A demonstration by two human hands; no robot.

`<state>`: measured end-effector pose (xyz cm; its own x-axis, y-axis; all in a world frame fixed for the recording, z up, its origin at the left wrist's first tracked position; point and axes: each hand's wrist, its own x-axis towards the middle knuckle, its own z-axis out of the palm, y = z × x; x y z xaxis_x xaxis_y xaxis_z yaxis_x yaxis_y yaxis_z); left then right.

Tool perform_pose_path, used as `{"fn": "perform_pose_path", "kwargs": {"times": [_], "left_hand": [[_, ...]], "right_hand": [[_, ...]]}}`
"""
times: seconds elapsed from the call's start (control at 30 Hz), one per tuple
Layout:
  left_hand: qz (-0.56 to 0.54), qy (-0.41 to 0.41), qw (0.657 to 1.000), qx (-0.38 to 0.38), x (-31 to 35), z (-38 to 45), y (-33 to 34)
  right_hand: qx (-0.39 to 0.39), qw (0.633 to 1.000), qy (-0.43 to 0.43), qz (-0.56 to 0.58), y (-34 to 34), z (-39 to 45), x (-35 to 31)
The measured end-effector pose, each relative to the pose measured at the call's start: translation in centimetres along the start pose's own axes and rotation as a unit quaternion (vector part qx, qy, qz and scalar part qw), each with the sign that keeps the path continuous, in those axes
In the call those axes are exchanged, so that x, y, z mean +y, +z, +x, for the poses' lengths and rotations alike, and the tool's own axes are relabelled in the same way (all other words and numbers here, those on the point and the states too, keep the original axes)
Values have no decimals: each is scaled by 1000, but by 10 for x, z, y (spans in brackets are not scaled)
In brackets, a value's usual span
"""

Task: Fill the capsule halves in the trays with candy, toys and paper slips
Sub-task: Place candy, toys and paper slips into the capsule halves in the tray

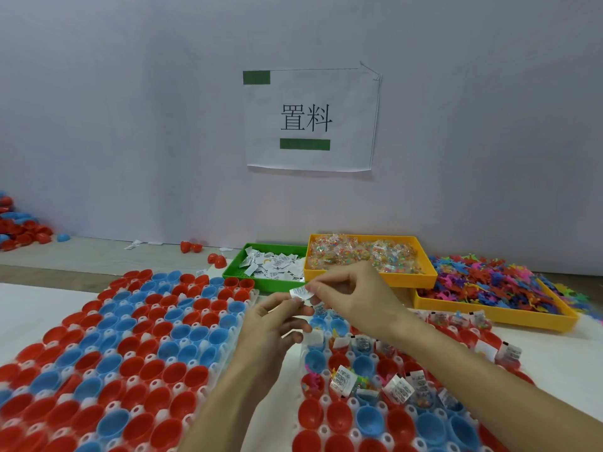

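Note:
Two clear trays hold red and blue capsule halves. The left tray [228, 340] holds bare halves. In the right tray [326, 429] several halves carry paper slips, candy packets and small toys. My left hand [270, 324] and my right hand [349, 295] meet above the gap between the trays, and both pinch a small white paper slip [299, 292]. My left hand also holds a few more slips in its curled fingers.
A green bin of paper slips [233, 270] stands behind the hands. Beside it sits a yellow bin of candy packets [408, 278], and further right a yellow bin of coloured toys [509, 316]. Loose capsule halves [23, 226] are heaped at the far left by the wall.

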<state>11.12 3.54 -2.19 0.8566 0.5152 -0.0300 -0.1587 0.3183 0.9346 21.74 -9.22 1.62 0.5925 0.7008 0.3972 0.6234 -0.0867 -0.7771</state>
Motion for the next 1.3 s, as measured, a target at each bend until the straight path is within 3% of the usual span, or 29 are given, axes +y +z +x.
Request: {"fn": "perform_pose_path", "kwargs": {"times": [0.13,0.23,0.4,0.57,0.67,0.77,0.87,1.3], "left_hand": [[14,7,1000,-24,1,-2,1],[38,19,998,-39,1,-3,2],[56,26,998,-30,0,-4,1],[77,16,996,-38,0,-1,0],[72,20,997,1,1,3,-6],[44,19,996,72,1,9,-12],[30,17,995,93,0,11,-14],[37,26,996,76,0,9,-13]], "right_hand": [[2,994,69,79,-1,4,-5],[-5,993,99,66,-1,6,-8],[35,996,84,6,-1,7,-11],[20,996,86,-12,-4,5,-12],[21,996,86,-16,-8,4,-12],[-71,993,72,-60,-15,1,-15],[-187,973,59,-119,-11,-6,-19],[-291,928,19,-233,12,-16,-27]]}}
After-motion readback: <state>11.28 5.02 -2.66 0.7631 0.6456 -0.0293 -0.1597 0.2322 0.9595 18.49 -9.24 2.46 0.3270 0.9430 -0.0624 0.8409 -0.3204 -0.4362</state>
